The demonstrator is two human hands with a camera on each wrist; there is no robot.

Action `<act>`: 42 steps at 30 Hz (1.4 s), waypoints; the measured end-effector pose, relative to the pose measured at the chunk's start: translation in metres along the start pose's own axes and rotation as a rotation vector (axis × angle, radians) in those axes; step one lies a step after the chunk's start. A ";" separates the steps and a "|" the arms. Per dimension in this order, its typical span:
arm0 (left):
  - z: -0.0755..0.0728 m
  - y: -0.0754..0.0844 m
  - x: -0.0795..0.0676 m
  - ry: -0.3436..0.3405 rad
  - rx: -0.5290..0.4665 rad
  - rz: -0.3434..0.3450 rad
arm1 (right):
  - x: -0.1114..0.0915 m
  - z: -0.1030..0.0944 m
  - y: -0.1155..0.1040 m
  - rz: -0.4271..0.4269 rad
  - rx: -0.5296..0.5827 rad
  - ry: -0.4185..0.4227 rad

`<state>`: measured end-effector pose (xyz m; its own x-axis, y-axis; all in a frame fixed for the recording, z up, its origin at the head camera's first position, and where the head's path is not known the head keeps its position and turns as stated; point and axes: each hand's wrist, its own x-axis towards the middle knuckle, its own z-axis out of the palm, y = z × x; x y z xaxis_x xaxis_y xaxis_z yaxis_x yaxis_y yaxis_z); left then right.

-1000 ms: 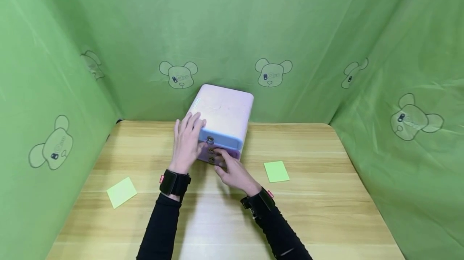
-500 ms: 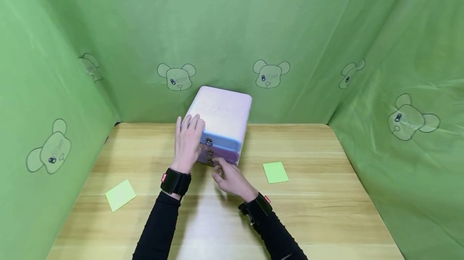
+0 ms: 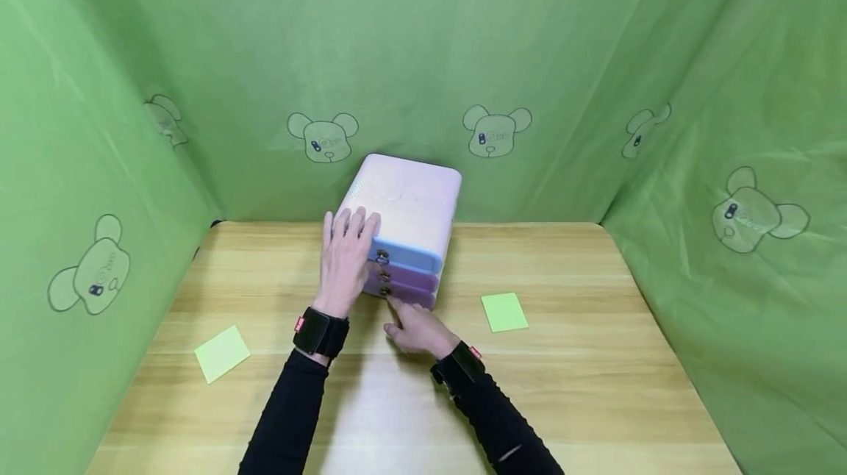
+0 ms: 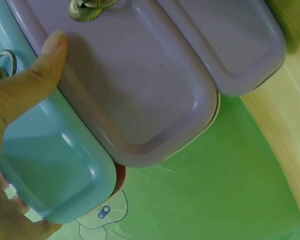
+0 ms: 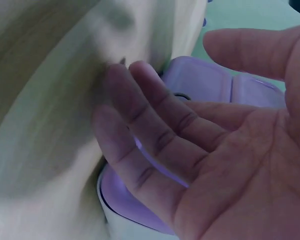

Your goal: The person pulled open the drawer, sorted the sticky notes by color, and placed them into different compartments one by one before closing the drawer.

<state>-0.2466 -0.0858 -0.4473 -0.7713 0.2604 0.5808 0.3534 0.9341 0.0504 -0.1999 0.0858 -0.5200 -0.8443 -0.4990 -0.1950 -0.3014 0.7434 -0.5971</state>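
A small drawer cabinet (image 3: 404,203) has a pale pink top, a light-blue top drawer (image 3: 413,256) and two purple drawers below. Each drawer front has a metal ring pull. My left hand (image 3: 344,262) rests on the cabinet's top left front edge. Its fingers lie extended over the top, and its thumb (image 4: 45,70) presses the front by the blue and middle drawers. At the bottom drawer (image 3: 413,295), my right hand (image 3: 418,329) reaches its index finger to the ring pull. Its other fingers (image 5: 155,120) are loosely bent and hold nothing; whether the index hooks the ring is hidden.
The cabinet stands at the back of a wooden table (image 3: 562,387). A pale green paper square (image 3: 222,354) lies at left and a brighter green one (image 3: 505,312) at right. Green cloth (image 3: 410,41) with bear faces hangs around three sides.
My right hand has moved down from the middle drawer to the bottom drawer's ring pull. The left hand stays on the cabinet, and the drawers look unmoved.
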 end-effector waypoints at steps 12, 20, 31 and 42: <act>0.004 -0.002 -0.002 0.038 0.028 0.018 | 0.002 0.005 0.000 -0.006 -0.039 0.010; 0.003 -0.004 0.003 0.082 0.034 0.054 | 0.005 0.001 -0.001 -0.012 -0.025 -0.007; 0.002 -0.007 0.005 0.061 0.032 0.075 | 0.012 0.009 0.004 -0.019 -0.084 0.006; 0.003 -0.007 0.006 0.047 -0.005 0.075 | 0.018 0.006 0.001 -0.024 -0.091 0.061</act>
<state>-0.2552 -0.0901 -0.4466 -0.7172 0.3176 0.6203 0.4118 0.9112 0.0095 -0.2122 0.0747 -0.5285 -0.8611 -0.4911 -0.1317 -0.3585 0.7702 -0.5276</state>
